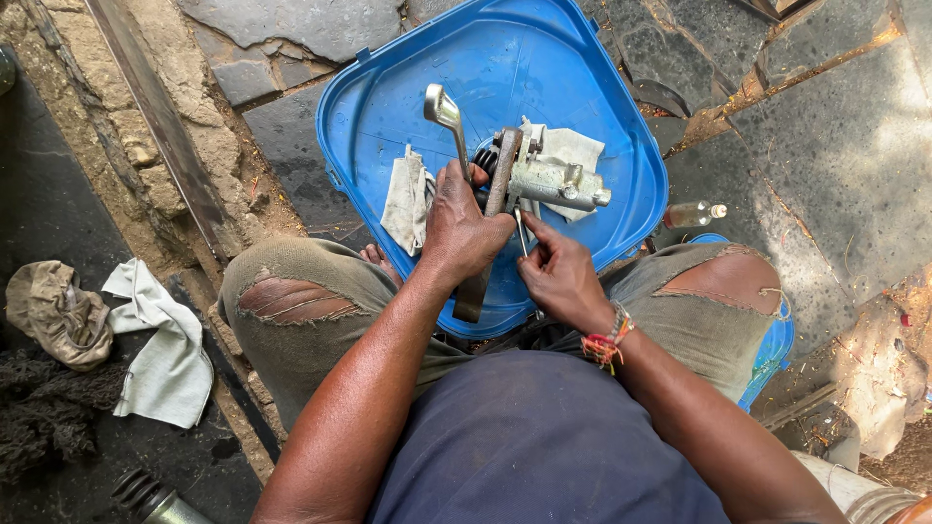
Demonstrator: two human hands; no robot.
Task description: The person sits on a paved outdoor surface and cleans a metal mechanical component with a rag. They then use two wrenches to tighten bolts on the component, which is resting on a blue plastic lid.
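At the upper centre of the frame a blue plastic tub lid [582, 87] lies on the stone floor, holding a grey metal cylinder part [555, 181], two dirty white rags [408, 199] and a rusty flat bar [491, 218]. The left hand [462, 231] is closed around a silver ring spanner [447, 116]. The right hand [561, 275] pinches a thin metal pin [521, 233] just beside the cylinder.

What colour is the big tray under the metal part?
The tray is bright blue, seen best in the head view, the only one.
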